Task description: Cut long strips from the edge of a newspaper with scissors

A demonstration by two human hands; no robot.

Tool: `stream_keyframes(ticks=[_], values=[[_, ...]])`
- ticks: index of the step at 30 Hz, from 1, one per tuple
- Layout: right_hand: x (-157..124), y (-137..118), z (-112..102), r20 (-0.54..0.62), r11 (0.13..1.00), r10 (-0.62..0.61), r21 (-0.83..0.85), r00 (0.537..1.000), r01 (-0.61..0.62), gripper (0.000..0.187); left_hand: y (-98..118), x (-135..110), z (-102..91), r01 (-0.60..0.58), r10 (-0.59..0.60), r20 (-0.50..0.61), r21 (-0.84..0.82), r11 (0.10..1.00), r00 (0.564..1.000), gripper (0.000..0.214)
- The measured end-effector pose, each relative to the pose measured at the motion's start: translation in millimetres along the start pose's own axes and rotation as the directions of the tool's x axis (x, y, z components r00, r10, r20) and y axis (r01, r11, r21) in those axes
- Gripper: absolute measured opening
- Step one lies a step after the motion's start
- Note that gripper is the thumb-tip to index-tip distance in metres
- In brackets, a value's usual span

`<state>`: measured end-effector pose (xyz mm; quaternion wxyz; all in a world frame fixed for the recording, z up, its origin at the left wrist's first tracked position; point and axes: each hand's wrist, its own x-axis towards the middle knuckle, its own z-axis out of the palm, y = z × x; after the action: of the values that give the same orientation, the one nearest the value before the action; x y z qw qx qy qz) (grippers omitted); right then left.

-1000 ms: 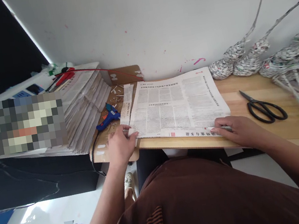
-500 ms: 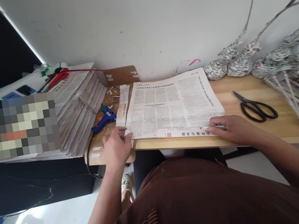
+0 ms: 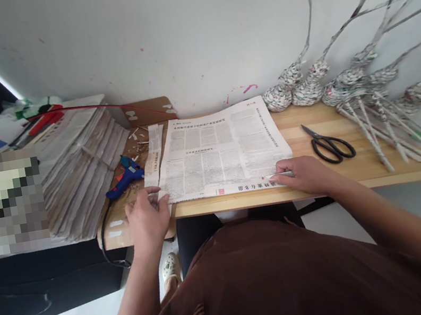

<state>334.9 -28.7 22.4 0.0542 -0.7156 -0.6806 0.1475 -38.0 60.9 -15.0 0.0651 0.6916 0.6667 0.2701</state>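
A printed newspaper sheet (image 3: pixel 221 150) lies flat on the wooden table, its near edge turned up in a narrow folded strip. My left hand (image 3: pixel 148 214) pinches the near left corner between thumb and fingers. At the near right corner, my right hand (image 3: pixel 302 175) grips the folded edge, and a thin grey end shows by its fingertips; I cannot tell whether it is paper or a stick. A narrow newspaper strip (image 3: pixel 153 159) lies along the sheet's left side. Right of the sheet rest black-handled scissors (image 3: pixel 329 143), blades pointing away.
A blue glue gun (image 3: pixel 125 178) with a black cord lies left, beside a tall stack of newspapers (image 3: pixel 79 168). Several woven paper gourd shapes (image 3: pixel 306 90) with long stems stand along the wall. Rolled paper sticks (image 3: pixel 391 127) lie at the right.
The view has swung right, so everything sits farther left in the picture. Both hands keep hold of the newspaper's near edge, with little visible change in the fold.
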Motion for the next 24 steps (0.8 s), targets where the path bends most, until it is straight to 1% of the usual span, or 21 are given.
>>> stream_keyframes(ticks=[5, 9, 14, 24], values=[[1.6, -1.2, -1.5, 0.03, 1.0, -0.003, -0.003, 1.0, 0.003, 0.034, -0.9, -0.1, 2.0, -0.007, 0.007, -0.017, -0.007, 1.0, 1.0, 0.026], [3.0, -1.9, -1.4, 0.029, 1.0, -0.016, -0.005, 0.999, 0.016, 0.034, -2.9, 0.6, 3.5, -0.014, 0.014, -0.011, -0.01, 1.0, 1.0, 0.023], [3.2, -2.3, -2.1, 0.04, 1.0, -0.015, -0.013, 0.999, 0.015, 0.033, -4.6, 0.9, 4.2, -0.063, 0.063, -0.035, -0.019, 0.998, 0.997, 0.022], [5.4, 2.3, 1.4, 0.043, 1.0, -0.014, -0.014, 0.999, 0.014, 0.033, 2.3, -1.1, 0.1, 0.02, -0.02, -0.001, -0.019, 1.0, 1.0, 0.024]])
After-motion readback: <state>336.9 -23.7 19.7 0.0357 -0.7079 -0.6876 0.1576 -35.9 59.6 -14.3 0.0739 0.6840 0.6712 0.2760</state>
